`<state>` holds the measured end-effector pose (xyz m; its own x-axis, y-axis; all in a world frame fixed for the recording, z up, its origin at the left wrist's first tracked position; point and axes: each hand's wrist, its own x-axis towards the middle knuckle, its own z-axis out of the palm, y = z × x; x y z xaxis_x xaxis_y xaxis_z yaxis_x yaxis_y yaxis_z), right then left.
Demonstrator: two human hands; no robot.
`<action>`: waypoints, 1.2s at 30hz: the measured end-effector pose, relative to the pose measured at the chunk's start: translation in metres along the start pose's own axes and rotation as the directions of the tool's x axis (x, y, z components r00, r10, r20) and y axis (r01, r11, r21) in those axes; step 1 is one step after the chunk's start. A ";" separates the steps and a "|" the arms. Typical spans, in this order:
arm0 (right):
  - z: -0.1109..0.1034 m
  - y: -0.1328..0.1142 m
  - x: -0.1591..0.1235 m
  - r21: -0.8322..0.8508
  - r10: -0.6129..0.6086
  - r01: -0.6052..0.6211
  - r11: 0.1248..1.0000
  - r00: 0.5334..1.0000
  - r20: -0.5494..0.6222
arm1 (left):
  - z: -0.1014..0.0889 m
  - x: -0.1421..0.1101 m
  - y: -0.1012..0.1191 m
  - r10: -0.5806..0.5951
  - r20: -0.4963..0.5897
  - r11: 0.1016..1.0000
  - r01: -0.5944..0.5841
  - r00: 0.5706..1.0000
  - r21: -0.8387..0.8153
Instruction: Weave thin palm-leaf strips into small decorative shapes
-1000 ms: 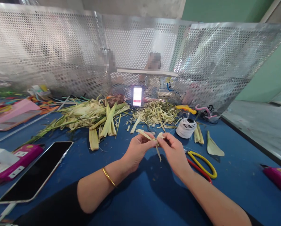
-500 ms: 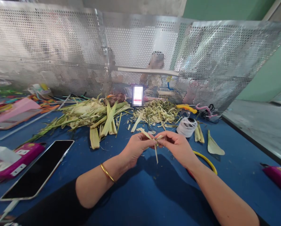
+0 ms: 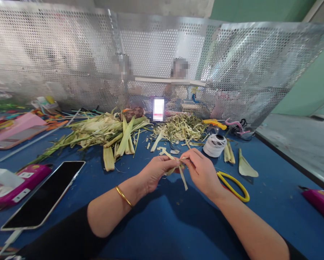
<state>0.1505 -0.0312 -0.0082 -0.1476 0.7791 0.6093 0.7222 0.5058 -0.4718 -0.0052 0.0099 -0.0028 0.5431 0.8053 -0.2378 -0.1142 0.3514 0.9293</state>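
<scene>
Between my two hands, over the middle of the blue table, are pale strips of corn husk [image 3: 183, 179] that cross each other. My left hand [image 3: 157, 169] pinches them where they cross, with one strip end poking up past the thumb and another hanging down. Thumb and fingers of my right hand [image 3: 201, 169] are closed on the husk just beside the left fingertips. The exact fold or knot is hidden by the fingers. Scissors with yellow and red handles [image 3: 239, 187] lie partly under my right wrist. A roll of white thread [image 3: 214, 146] stands behind that hand.
Behind my hands lie a pile of husks [image 3: 97, 131] and a heap of shredded strips [image 3: 182, 129]. A phone [image 3: 44, 195] and a magenta tissue pack [image 3: 23, 182] lie at left. A perforated metal screen [image 3: 162, 47] stands across the back, with people behind it.
My hands have stayed together while turning the crossed husk strips. The hanging strip now slants to the right, and my right hand has shifted slightly, uncovering more of the yellow scissor handle.
</scene>
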 end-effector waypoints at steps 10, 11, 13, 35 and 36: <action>-0.001 -0.003 0.001 0.223 0.195 -0.197 0.955 0.980 0.033 | -0.001 0.000 0.001 0.100 -0.041 0.985 -0.093 0.994 0.147; -0.001 -0.004 0.001 0.230 0.213 -0.214 0.949 0.977 0.030 | -0.001 0.000 0.001 0.104 -0.038 0.983 -0.097 0.994 0.155; -0.001 -0.005 0.001 0.277 0.271 -0.271 0.922 0.962 0.037 | -0.001 0.000 0.002 0.111 -0.030 0.981 -0.105 0.993 0.166; -0.012 0.004 0.004 -0.329 -0.293 0.340 0.881 0.938 0.185 | -0.006 -0.001 0.011 0.102 -0.030 0.962 -0.091 0.994 0.258; -0.013 0.003 0.004 -0.315 -0.277 0.327 0.891 0.941 0.194 | -0.007 0.000 0.011 0.105 -0.015 0.959 -0.097 0.994 0.265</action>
<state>0.1607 -0.0308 0.0009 -0.4702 0.6652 0.5801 0.8081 0.5887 -0.0200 -0.0120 0.0164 0.0052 0.5158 0.8446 -0.1432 0.0583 0.1322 0.9895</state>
